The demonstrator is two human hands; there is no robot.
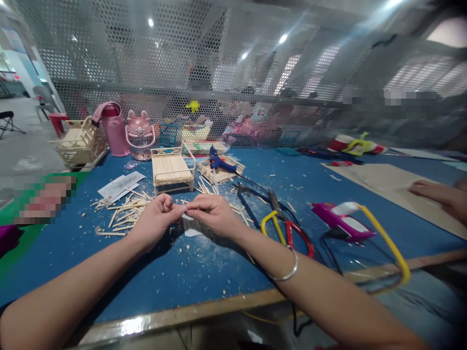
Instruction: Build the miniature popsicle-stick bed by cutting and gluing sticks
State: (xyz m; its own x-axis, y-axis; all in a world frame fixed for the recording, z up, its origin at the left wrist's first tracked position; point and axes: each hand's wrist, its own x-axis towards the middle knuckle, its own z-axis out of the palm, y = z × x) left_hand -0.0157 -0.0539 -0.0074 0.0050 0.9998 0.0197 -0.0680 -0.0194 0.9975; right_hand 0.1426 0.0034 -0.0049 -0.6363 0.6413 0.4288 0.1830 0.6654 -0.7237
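My left hand (156, 218) and my right hand (215, 216) meet above the blue table, thumbs and forefingers pinched together at the tips. Whatever they pinch is too small to make out. A small pale scrap (192, 232) shows just beneath the fingers. Beside my left hand lies a loose pile of short wooden sticks (126, 214). Straight beyond the hands stands a miniature bed-like frame (173, 167) built from sticks. A blue glue gun (222, 164) rests on a small stick-built piece (233, 174) behind my right hand.
Pliers (248, 204), scissors with yellow and red handles (288, 228), and a purple tool (343, 222) beside a yellow bent bar (386, 238) lie rightward. Pink bottles (114, 130) stand behind, before a perforated metal screen (146, 58). Another person's hand (434, 192) rests on cardboard (394, 180).
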